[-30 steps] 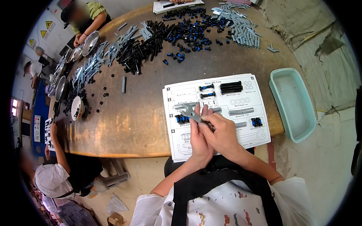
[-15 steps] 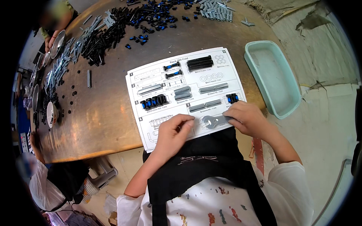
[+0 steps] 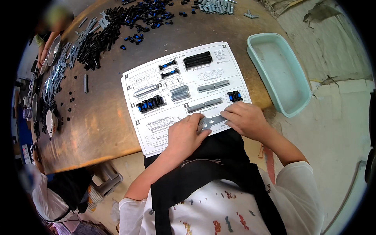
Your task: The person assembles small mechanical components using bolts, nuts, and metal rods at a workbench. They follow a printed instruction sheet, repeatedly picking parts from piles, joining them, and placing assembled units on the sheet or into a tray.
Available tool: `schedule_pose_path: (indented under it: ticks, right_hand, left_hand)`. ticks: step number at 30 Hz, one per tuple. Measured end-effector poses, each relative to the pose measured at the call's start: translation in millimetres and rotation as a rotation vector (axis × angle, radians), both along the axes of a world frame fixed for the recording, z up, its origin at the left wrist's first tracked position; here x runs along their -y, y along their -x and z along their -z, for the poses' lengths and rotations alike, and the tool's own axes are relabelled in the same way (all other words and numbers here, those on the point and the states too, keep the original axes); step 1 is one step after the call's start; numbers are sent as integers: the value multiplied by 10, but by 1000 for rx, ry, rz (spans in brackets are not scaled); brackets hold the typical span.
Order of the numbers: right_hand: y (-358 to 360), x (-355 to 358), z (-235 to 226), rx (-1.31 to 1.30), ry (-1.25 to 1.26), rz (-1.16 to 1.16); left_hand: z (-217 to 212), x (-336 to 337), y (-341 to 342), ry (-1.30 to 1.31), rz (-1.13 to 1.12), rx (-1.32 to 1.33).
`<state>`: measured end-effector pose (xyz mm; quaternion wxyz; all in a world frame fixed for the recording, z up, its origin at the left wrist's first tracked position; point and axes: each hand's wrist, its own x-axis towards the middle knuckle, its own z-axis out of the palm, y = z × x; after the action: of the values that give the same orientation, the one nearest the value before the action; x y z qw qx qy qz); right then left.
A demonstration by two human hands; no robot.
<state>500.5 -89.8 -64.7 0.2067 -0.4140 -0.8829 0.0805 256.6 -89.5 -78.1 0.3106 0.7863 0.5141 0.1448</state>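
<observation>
A flat grey open-end wrench (image 3: 213, 122) lies along the lower edge of a printed parts sheet (image 3: 230, 58). My left hand (image 3: 183, 135) has its thumb and forefinger around the wrench's jaw end. The other end is pinched in my right hand (image 3: 246, 120). Sorted hardware rests on the sheet: long black bolts (image 3: 197, 59) at the top, two blue-banded bolts (image 3: 169, 73) beside them, and grey metal sleeves (image 3: 213, 86) across the middle. Several short blue-banded bolts (image 3: 150, 103) sit at the left, with a smaller group (image 3: 235, 96) just beyond my right hand.
A pale green plastic basin (image 3: 279, 74) stands right of the sheet. Heaps of black bolts (image 3: 113, 33) and grey sleeves (image 3: 217, 6) cover the far side of the brown table (image 3: 94, 129). A white bowl (image 3: 51, 123) is at the left. A co-worker's hand (image 3: 42, 58) is at far left.
My left hand has moved right onto the wrench's jaw end, which it stood beside before. My right hand keeps its grip. The view has shifted slightly.
</observation>
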Motion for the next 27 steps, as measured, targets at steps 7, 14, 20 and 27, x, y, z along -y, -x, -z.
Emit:
schedule_pose_path:
  ticks: [7,14,20,27]
  right_hand:
    - [-421,-828,-308,-177,58,396]
    - [-318,-2026,460,7,15,529]
    - [-429,-2227,427,146,263,531]
    - [-423,-2062,248,31,297,522]
  left_hand:
    - [-37,19,70,22,11,52]
    - [-112,135,515,72,-166,326]
    - [130,835,1386,199,-629,439]
    - [392,1253,1091,627,-751,790]
